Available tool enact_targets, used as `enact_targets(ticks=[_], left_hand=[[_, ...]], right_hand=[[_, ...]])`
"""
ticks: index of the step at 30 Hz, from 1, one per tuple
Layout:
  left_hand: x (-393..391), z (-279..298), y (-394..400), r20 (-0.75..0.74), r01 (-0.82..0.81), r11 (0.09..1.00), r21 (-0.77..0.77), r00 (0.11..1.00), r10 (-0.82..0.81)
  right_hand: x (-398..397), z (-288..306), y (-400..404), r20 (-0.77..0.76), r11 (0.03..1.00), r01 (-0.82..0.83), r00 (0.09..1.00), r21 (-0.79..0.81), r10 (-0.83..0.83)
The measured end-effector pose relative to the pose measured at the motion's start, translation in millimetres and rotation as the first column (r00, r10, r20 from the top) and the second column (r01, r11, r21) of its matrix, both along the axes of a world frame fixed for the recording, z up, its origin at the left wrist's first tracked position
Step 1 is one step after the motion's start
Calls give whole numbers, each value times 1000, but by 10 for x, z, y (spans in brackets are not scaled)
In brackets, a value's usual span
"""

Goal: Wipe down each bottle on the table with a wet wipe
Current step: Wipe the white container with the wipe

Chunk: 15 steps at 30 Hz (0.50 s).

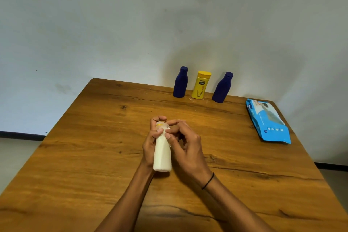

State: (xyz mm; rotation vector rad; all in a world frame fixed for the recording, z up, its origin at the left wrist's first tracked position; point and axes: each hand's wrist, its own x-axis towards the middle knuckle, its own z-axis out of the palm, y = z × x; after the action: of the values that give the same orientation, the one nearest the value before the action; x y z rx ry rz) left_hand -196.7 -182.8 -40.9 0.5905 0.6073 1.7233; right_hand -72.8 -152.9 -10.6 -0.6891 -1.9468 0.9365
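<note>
Over the middle of the table I hold a white bottle (162,154), its base toward me. My left hand (150,143) wraps around its upper part and neck. A crumpled white wet wipe (163,126) covers the cap end. My right hand (185,147) pinches the wipe at the neck with its fingertips. At the far edge stand three upright bottles in a row: a dark blue bottle (180,83), a yellow bottle (200,85) and a second dark blue bottle (222,88).
A light blue pack of wet wipes (268,121) lies flat at the table's right edge. The wooden table (94,147) stands against a pale wall. Its left and right edges drop to a grey floor.
</note>
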Motion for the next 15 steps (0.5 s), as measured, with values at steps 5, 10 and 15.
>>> enact_targets(ticks=[5, 10, 15], left_hand=[[-15, -55, 8, -191, -50, 995, -82, 981, 34], [-26, -151, 18, -425, -80, 991, -109, 905, 26], [-51, -148, 38, -535, -112, 979, -170, 845, 4]], right_hand=[[8, -95, -4, -38, 999, 47, 998, -24, -48], [98, -103, 17, -55, 999, 23, 998, -29, -24], [87, -50, 61, 28, 993, 110, 994, -30, -109]])
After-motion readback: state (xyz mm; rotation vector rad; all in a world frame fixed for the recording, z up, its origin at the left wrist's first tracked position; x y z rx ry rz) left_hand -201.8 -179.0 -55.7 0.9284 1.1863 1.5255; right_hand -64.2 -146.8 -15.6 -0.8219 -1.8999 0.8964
